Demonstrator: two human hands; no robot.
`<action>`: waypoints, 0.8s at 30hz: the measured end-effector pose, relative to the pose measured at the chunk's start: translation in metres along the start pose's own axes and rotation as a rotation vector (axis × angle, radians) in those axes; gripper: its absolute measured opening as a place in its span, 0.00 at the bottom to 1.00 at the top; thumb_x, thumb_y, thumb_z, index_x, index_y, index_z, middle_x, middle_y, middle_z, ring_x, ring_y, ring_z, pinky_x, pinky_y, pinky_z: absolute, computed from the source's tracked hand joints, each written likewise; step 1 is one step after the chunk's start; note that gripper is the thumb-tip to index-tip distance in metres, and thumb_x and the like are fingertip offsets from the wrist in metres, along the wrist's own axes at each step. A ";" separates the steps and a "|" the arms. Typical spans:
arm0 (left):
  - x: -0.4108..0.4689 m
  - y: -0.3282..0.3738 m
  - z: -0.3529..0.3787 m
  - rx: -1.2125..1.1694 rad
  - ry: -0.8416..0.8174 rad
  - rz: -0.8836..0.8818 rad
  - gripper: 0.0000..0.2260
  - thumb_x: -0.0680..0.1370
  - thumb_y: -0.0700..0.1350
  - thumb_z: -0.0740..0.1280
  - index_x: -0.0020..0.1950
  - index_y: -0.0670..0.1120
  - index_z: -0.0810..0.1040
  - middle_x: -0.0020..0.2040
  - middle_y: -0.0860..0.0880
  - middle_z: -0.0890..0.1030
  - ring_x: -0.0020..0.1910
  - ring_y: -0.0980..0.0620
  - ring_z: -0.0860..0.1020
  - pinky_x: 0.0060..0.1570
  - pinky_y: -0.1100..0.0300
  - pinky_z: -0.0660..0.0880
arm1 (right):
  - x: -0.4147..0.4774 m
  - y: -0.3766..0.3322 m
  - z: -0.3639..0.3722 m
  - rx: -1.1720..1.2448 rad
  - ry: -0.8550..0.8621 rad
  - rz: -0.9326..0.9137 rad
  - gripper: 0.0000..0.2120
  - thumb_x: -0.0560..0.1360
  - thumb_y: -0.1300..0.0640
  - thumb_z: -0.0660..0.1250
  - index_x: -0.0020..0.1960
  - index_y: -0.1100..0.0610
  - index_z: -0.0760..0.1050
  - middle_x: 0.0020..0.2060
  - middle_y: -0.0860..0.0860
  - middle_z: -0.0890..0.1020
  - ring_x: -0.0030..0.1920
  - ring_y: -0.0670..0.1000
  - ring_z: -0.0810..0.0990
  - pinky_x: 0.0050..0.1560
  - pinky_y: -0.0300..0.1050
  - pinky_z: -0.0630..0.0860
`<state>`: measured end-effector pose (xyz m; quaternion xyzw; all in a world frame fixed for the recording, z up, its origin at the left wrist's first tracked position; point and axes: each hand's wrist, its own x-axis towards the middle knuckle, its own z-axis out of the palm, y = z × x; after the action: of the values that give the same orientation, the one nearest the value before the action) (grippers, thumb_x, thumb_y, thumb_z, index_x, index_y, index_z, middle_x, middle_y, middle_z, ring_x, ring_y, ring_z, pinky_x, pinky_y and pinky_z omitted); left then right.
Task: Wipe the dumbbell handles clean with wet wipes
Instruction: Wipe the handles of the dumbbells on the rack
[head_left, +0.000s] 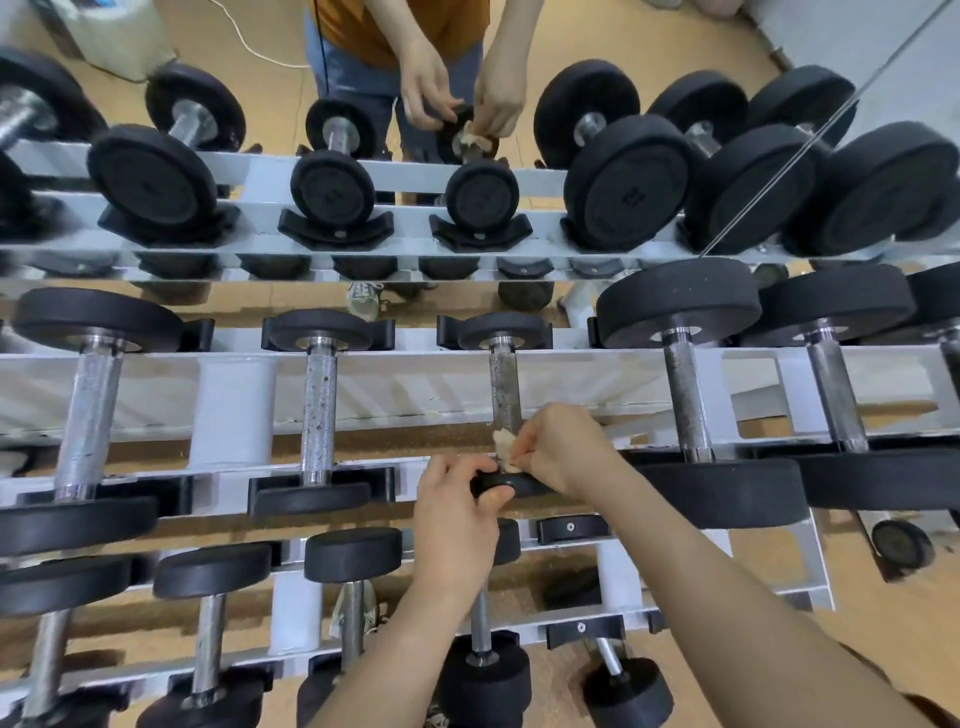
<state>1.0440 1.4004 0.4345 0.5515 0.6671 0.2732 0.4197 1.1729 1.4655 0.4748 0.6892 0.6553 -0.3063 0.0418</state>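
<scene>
Dumbbell handle (504, 387), knurled metal, runs near to far on the upper tier of a white rack (234, 405), roughly in the middle of the row. Its far head (498, 330) sits in a black cradle (447, 332). Its near head (511, 484) lies at the near rail, between the two hands.

The left hand (457, 514) reaches in from the near side and grips that near head, thumb and fingers curled round its rim. The right hand (563, 452) is just right of the handle's near end. Its fingers are bunched, pinching a crumpled wet wipe (503, 442) against the metal where the handle meets the head. The two hands are close together, almost touching.

A similar small dumbbell (318, 410) lies to the left and a larger dumbbell (687, 395) to the right, both apart from the hands.
</scene>
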 end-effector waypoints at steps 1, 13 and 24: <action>-0.001 0.004 0.000 -0.019 0.010 -0.019 0.11 0.75 0.45 0.72 0.55 0.54 0.77 0.51 0.56 0.73 0.48 0.60 0.72 0.52 0.64 0.72 | 0.000 -0.005 0.003 0.022 0.008 -0.041 0.05 0.74 0.58 0.70 0.45 0.51 0.85 0.45 0.48 0.84 0.46 0.49 0.80 0.53 0.44 0.78; -0.002 0.017 -0.001 0.166 0.026 -0.094 0.09 0.78 0.46 0.69 0.56 0.53 0.74 0.52 0.53 0.75 0.47 0.54 0.73 0.46 0.63 0.68 | -0.003 0.007 -0.006 0.019 0.040 0.058 0.08 0.76 0.55 0.67 0.42 0.59 0.80 0.39 0.52 0.80 0.43 0.54 0.77 0.45 0.42 0.71; -0.046 0.045 -0.069 -0.569 -0.168 -0.195 0.20 0.74 0.41 0.73 0.64 0.54 0.76 0.56 0.49 0.82 0.53 0.52 0.81 0.54 0.60 0.78 | -0.085 -0.027 -0.002 1.095 -0.066 0.045 0.06 0.71 0.63 0.75 0.47 0.57 0.84 0.46 0.57 0.85 0.46 0.52 0.82 0.48 0.44 0.78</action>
<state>1.0093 1.3734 0.5177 0.3659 0.5766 0.3610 0.6351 1.1528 1.3953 0.5265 0.6141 0.3836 -0.6231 -0.2956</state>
